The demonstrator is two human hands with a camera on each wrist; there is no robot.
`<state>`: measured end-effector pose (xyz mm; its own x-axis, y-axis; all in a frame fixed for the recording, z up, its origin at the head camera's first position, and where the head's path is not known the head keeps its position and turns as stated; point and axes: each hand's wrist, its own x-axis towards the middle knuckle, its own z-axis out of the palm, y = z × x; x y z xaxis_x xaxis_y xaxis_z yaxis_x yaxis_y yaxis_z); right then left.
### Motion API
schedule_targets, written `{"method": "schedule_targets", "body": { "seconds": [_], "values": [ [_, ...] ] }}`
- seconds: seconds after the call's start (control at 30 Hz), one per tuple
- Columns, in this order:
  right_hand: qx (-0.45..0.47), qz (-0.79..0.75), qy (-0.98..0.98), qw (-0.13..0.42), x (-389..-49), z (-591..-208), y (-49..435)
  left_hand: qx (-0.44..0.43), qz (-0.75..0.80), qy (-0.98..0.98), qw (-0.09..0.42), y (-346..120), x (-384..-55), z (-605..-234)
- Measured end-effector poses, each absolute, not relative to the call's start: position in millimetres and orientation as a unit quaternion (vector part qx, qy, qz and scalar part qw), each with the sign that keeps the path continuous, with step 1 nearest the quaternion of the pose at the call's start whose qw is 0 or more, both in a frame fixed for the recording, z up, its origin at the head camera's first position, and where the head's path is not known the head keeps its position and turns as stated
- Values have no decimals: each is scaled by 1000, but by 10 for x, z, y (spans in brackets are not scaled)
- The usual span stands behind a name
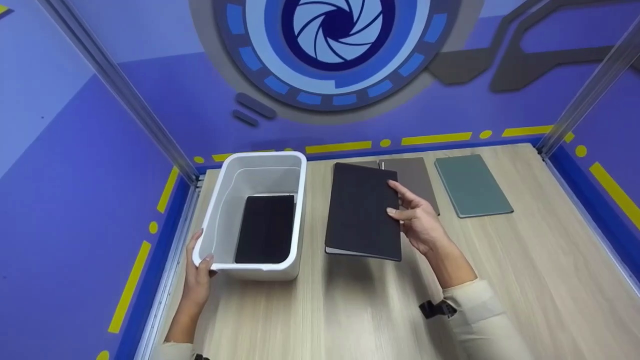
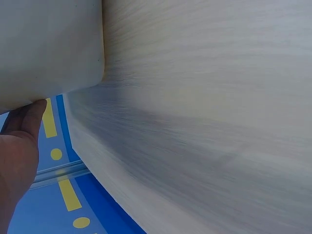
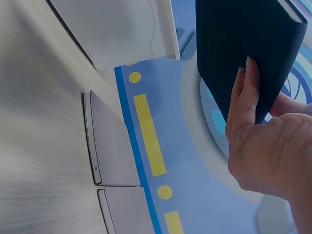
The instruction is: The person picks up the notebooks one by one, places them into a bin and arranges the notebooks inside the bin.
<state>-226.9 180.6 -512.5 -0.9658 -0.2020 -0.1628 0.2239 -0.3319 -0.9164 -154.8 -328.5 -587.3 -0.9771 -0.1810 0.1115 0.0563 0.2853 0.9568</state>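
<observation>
One black notebook (image 1: 361,215) pinched above the table (image 1: 380,310) by the right hand (image 1: 420,225) — left hand (image 1: 198,277) gripping the white bin's (image 1: 300,200) rim.

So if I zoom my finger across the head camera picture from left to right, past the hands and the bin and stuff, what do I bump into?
Left hand → white bin → held-up black notebook → right hand → green notebook.

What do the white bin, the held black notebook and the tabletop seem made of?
White bin: probably plastic, smooth with a rounded rim. Black notebook: matte cover, perhaps leatherette or card, over pale page edges. Tabletop: wood or wood-look laminate, satiny, streaky grain.
</observation>
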Motion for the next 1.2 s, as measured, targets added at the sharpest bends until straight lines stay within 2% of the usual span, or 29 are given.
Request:
{"method": "schedule_targets", "body": {
  "seconds": [0.7, 1.2],
  "values": [
    [0, -808, 577, 119, -2316, -4990, 1620, 26, -590, -798, 118, -3270, -1541, -5917],
    [9, -808, 577, 120, -2483, -4826, 1113, 27, -588, -799, 121, -3281, -1535, -5923]
  ]
}}
